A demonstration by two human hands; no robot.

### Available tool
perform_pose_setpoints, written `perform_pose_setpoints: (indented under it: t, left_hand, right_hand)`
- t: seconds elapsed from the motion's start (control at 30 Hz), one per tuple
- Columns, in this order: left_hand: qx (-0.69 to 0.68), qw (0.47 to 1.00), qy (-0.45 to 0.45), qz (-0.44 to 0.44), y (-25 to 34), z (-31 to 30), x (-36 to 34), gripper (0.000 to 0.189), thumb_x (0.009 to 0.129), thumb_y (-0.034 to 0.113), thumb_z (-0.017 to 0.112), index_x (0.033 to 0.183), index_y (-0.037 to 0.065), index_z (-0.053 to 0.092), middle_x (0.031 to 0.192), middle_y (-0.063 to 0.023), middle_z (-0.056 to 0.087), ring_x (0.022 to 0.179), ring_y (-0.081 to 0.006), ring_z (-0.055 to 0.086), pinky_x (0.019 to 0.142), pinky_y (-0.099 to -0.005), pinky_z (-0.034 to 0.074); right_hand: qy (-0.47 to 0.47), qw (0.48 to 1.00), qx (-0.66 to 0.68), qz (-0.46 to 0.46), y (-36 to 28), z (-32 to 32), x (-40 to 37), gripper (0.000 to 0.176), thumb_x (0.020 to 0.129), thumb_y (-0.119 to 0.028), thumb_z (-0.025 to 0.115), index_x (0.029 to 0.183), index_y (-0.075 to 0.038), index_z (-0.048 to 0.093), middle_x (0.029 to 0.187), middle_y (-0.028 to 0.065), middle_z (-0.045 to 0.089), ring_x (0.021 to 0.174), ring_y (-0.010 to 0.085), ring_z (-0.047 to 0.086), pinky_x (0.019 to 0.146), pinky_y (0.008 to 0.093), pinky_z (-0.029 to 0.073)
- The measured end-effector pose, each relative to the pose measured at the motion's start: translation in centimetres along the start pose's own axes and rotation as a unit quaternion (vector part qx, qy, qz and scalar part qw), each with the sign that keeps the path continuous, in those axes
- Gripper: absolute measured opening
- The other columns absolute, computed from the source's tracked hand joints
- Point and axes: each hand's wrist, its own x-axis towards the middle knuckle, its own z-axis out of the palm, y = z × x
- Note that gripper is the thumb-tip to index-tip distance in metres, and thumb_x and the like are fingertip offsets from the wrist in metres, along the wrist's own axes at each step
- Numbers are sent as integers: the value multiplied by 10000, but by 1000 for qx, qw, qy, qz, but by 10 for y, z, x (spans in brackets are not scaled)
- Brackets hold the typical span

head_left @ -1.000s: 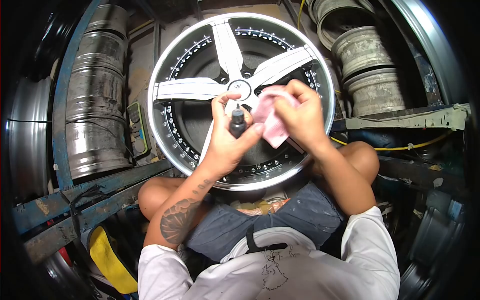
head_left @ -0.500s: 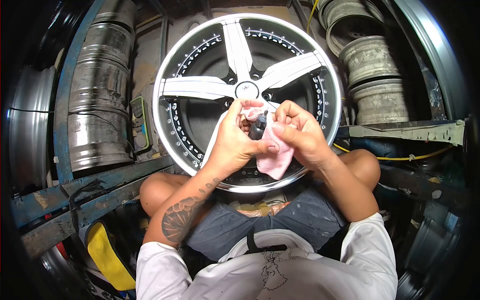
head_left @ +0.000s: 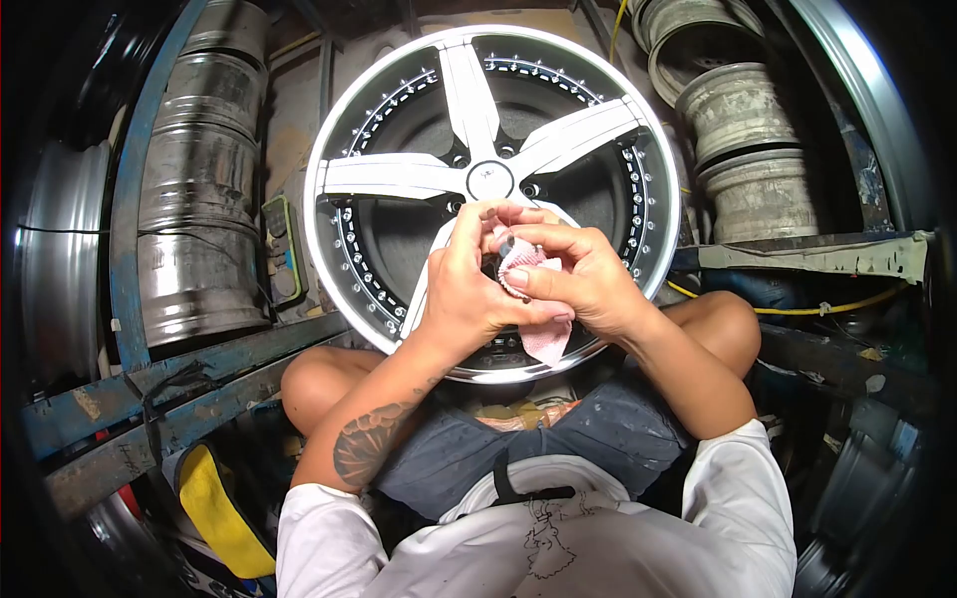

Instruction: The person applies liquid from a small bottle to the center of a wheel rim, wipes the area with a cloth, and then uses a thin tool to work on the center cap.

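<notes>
Both hands meet over the lower part of a car wheel rim (head_left: 478, 120) with white spokes and a polished lip, which lies in front of my crossed legs. My left hand (head_left: 467, 284) is curled around a small dark bottle, now mostly hidden by fingers and fabric. In my right hand (head_left: 583, 274) is a pink cloth (head_left: 546, 339), pinched between thumb and fingers and bunched against the bottle's top. One end of the cloth hangs down below the hands. The fingertips of both hands overlap at the top.
Stacked metal rims stand on the left (head_left: 204, 179) and right (head_left: 748, 120). A phone (head_left: 281, 249) in a green-edged case leans beside the left stack. Blue metal frame bars (head_left: 90, 399) run at the left. A yellow cloth (head_left: 219, 508) hangs low left; a yellow hose (head_left: 847, 307) is at right.
My right hand has moved left and closed in on my left hand. The cloth now wraps over the bottle's top, which was exposed before.
</notes>
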Motion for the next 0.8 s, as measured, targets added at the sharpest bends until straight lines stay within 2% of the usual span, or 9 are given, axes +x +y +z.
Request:
perform_pose_setpoints:
  t: [0.1, 0.17, 0.2, 0.33, 0.43, 0.5, 0.57, 0.63, 0.8]
  left_hand:
    - [14, 1000, -15, -9, 5, 0, 1, 909, 637, 166, 994, 1374, 0, 488, 1245, -143, 664, 1133, -195, 662, 977, -343, 553]
    - [-15, 999, -12, -32, 6, 2, 2, 837, 684, 208, 977, 1355, 0, 522, 1213, -157, 688, 1076, -199, 696, 945, -340, 573]
    - [-132, 991, -7, -24, 7, 6, 0, 645, 816, 151, 888, 1341, -21, 553, 1195, -135, 697, 1055, -160, 687, 940, -320, 573]
    - [-147, 985, 51, -77, -4, 0, -5, 284, 979, 73, 703, 1214, -71, 633, 1130, -105, 718, 995, -124, 691, 888, -268, 577]
    - [-64, 995, 54, -59, -8, -8, -3, 155, 954, 73, 731, 1063, -38, 733, 1056, -117, 717, 955, -135, 693, 830, -273, 579]
    - [108, 986, 100, 82, 0, -9, -1, 132, 944, 64, 736, 1037, -28, 748, 1037, -126, 719, 960, -155, 686, 833, -273, 567]
    - [115, 979, 112, 126, 0, -7, -1, 125, 937, 56, 737, 1031, -24, 754, 1030, -127, 721, 963, -173, 678, 838, -276, 556]
    - [-43, 992, 90, 74, -6, -2, -3, 134, 934, 47, 735, 1045, -26, 751, 1037, -122, 723, 966, -189, 668, 846, -283, 544]
    - [37, 993, 62, 89, -5, 10, -11, 213, 965, 77, 704, 1158, 1, 753, 1119, -120, 712, 1009, -187, 692, 852, -296, 548]
  right_hand:
    - [20, 998, 57, -11, 3, -5, 2, 300, 967, -80, 699, 1253, 9, 691, 1143, 52, 696, 1019, 124, 661, 947, 278, 522]
    - [34, 988, 153, -6, 0, -11, 3, 314, 996, -135, 673, 1272, 14, 662, 1129, 60, 709, 1021, 121, 669, 949, 283, 530]
    - [36, 988, 151, -7, -3, -13, 4, 345, 1008, -174, 664, 1290, 21, 635, 1154, 80, 709, 1039, 121, 671, 960, 286, 533]
    - [69, 989, 118, -50, 5, -19, 5, 364, 1026, -188, 644, 1312, 33, 609, 1161, 94, 704, 1049, 128, 677, 939, 285, 548]
    - [93, 991, 60, -69, 9, -22, 5, 363, 1025, -164, 643, 1317, 48, 600, 1164, 94, 701, 1048, 127, 677, 933, 284, 552]
    - [105, 992, 20, -73, 9, -16, 4, 369, 1022, -145, 646, 1326, 57, 595, 1168, 90, 699, 1045, 122, 674, 934, 281, 551]
    - [104, 991, -14, -81, 9, -11, 2, 401, 1021, -136, 646, 1362, 64, 578, 1198, 97, 693, 1078, 118, 656, 958, 280, 535]
    - [104, 989, -46, -91, 11, -7, 1, 434, 1020, -126, 645, 1398, 70, 561, 1228, 104, 686, 1112, 114, 638, 983, 279, 518]
    - [132, 987, -49, -78, 9, -6, 2, 488, 1065, -193, 590, 1493, 19, 492, 1321, 144, 666, 1135, 149, 654, 979, 291, 529]
